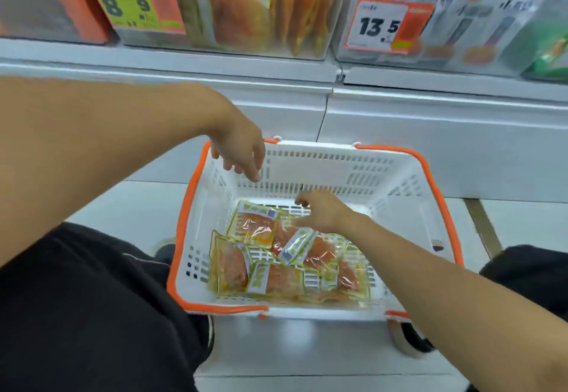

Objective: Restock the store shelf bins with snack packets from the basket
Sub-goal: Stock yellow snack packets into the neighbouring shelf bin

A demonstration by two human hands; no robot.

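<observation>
Our right hand (322,211) reaches, fingers loosely curled and holding nothing, over yellow-edged clear snack packets (276,256) in the white orange-rimmed plastic basket (399,176); our left hand (239,148) hangs relaxed and holding nothing at ten o'clock.

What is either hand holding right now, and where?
Nothing. The left hand hangs over the basket rim; the right hand reaches above the snack packets.

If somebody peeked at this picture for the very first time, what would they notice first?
Probably the white basket with bright orange handles on the floor in the middle, with shiny orange and yellow snack packets piled in its bottom. Two bare hands reach over it: the left hand above the far rim, the right hand down inside. Up top, a big price tag reading 13.5 hangs on a shelf bin.
</observation>
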